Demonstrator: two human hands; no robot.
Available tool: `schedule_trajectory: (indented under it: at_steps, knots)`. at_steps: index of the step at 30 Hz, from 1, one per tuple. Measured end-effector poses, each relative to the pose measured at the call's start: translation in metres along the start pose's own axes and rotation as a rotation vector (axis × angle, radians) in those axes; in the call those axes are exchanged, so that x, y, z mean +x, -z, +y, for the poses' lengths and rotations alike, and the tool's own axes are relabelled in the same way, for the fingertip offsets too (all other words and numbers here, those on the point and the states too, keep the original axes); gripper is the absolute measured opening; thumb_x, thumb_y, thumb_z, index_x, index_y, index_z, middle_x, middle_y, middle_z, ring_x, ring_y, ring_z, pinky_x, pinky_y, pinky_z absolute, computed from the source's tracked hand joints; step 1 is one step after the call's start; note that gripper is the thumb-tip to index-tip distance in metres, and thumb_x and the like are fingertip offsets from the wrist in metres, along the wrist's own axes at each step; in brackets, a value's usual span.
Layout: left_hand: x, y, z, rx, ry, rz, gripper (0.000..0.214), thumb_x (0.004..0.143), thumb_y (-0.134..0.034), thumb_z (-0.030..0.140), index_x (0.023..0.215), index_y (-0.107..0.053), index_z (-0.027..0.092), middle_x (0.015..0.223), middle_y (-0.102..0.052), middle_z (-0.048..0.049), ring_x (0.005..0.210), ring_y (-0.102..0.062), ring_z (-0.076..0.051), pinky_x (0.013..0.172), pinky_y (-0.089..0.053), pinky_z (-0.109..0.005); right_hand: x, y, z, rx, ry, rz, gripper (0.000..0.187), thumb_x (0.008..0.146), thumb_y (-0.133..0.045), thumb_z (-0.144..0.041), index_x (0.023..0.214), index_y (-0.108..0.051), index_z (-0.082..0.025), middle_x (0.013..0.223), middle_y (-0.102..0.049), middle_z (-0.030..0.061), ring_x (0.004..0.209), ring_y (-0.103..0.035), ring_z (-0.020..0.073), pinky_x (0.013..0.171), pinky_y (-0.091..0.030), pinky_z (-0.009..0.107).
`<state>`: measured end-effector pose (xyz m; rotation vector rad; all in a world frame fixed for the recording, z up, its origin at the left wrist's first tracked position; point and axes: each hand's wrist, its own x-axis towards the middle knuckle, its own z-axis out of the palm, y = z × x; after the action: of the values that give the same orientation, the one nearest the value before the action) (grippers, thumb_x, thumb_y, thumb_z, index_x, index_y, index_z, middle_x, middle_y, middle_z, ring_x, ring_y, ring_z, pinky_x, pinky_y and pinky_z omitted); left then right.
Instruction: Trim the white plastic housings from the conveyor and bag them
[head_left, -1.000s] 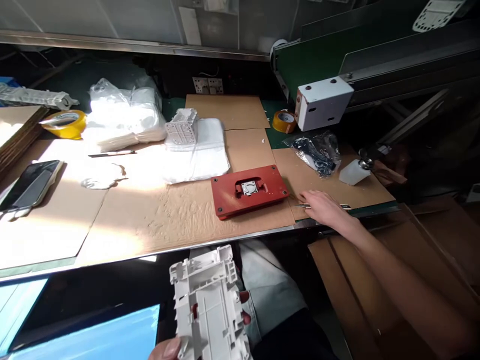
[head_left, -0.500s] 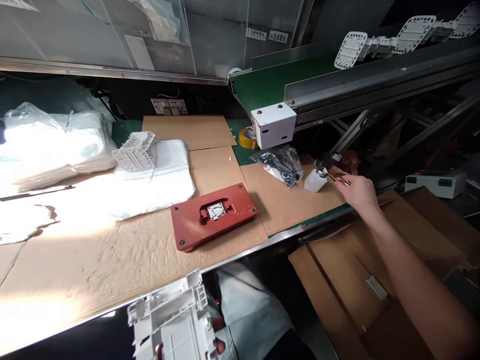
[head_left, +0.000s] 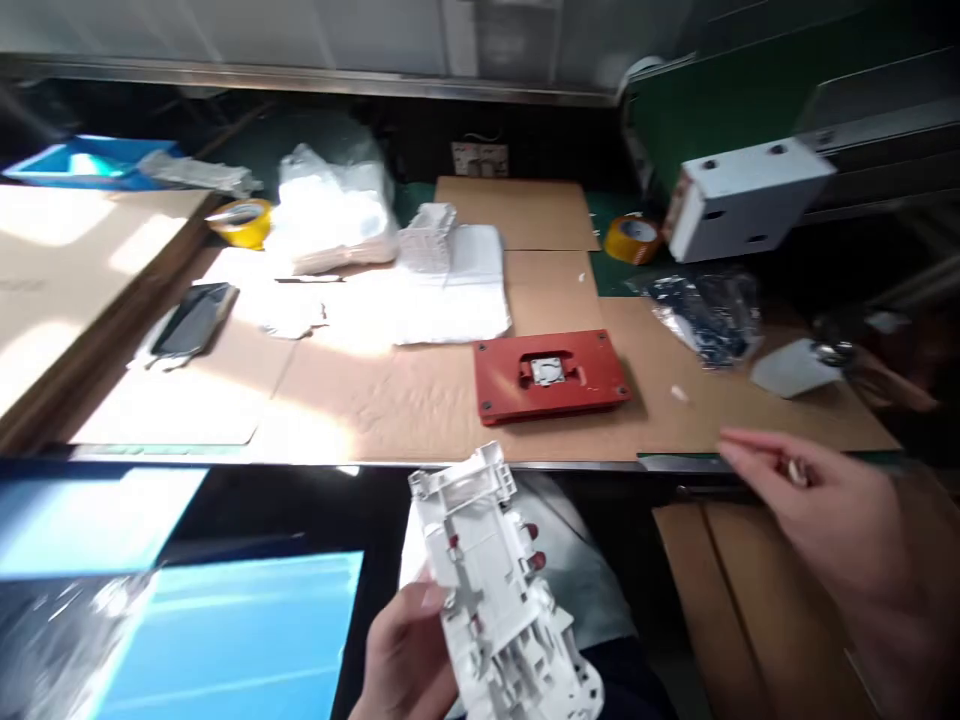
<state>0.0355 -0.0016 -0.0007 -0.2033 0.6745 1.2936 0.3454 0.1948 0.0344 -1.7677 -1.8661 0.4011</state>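
Observation:
My left hand (head_left: 409, 640) is closed around a white moulded plastic housing (head_left: 491, 570), tilted over my lap below the table edge. Its fingertips show at the housing's right side. The open inner face, with ribs and clips, points up at me. My right hand (head_left: 825, 520) hovers near the table's front edge, fingers curled and blurred; a small pale spot shows between them, too unclear to name. Beyond it on the table is a white bottle (head_left: 795, 368) with a metal top. A red fixture block (head_left: 499, 380) holds a small square white part (head_left: 547, 371) in its recess.
Behind the block lie a white stack (head_left: 472, 300) and another white housing (head_left: 429, 240). Yellow tape (head_left: 632, 240), a plastic bag of dark parts (head_left: 709, 310) and a white box (head_left: 750, 200) stand at right, by the green conveyor. An open carton (head_left: 720, 590) sits below right.
My right hand has pulled back from the bottle towards me. The housing in my left hand has come up further into view. My view has swung left.

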Motion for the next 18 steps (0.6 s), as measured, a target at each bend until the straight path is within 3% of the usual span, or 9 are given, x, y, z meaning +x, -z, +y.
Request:
schedule_trajectory:
  at_steps: [4,8,11,14,18]
  knots:
    - [0.004,-0.009,-0.003,0.006,-0.088,-0.071,0.036,0.063,-0.072,0.021,0.098,-0.076,0.017,0.082,-0.078,-0.0078,0.082,-0.075,-0.031,0.084,-0.058,-0.043,-0.062,-0.033,-0.070,0.258,0.249,-0.290,0.019,0.088,-0.070,-0.038,0.100,-0.079,-0.026,0.061,-0.059,-0.0050,0.049,-0.052,0.0086,0.048,-0.043,0.019]
    - [-0.006,0.003,-0.011,0.071,-0.131,0.003,0.040,0.062,-0.076,0.021,0.103,-0.074,0.017,0.089,-0.078,-0.0078,0.077,-0.073,-0.024,0.074,-0.057,-0.033,-0.077,-0.056,-0.112,0.416,0.376,-0.372,0.012,0.089,-0.068,-0.023,0.096,-0.078,-0.024,0.062,-0.065,-0.0055,0.051,-0.058,0.0079,0.049,-0.047,0.017]
    - [-0.011,0.008,-0.015,0.202,-0.173,0.083,0.056,0.060,-0.082,0.021,0.114,-0.070,0.019,0.098,-0.077,-0.0082,0.086,-0.072,-0.026,0.078,-0.055,-0.033,-0.075,-0.067,-0.121,0.460,0.394,-0.374,0.015,0.090,-0.066,-0.020,0.098,-0.077,-0.026,0.074,-0.075,-0.0036,0.055,-0.064,0.0105,0.054,-0.054,0.020]
    - [-0.010,0.004,-0.016,0.341,-0.237,0.140,0.070,0.060,-0.086,0.023,0.126,-0.064,0.022,0.107,-0.075,-0.0086,0.096,-0.070,-0.030,0.082,-0.053,-0.035,-0.074,-0.071,-0.118,0.441,0.381,-0.406,0.021,0.093,-0.062,-0.025,0.104,-0.076,-0.035,0.093,-0.080,-0.0030,0.072,-0.073,0.0175,0.066,-0.061,0.029]
    - [-0.007,0.004,-0.017,0.455,-0.267,0.176,0.071,0.063,-0.087,0.026,0.130,-0.062,0.022,0.101,-0.076,-0.0081,0.094,-0.070,-0.031,0.078,-0.054,-0.035,-0.067,-0.070,-0.114,0.401,0.280,-0.618,0.021,0.094,-0.059,-0.035,0.102,-0.078,-0.042,0.093,-0.080,-0.0032,0.076,-0.075,0.0235,0.063,-0.061,0.037]
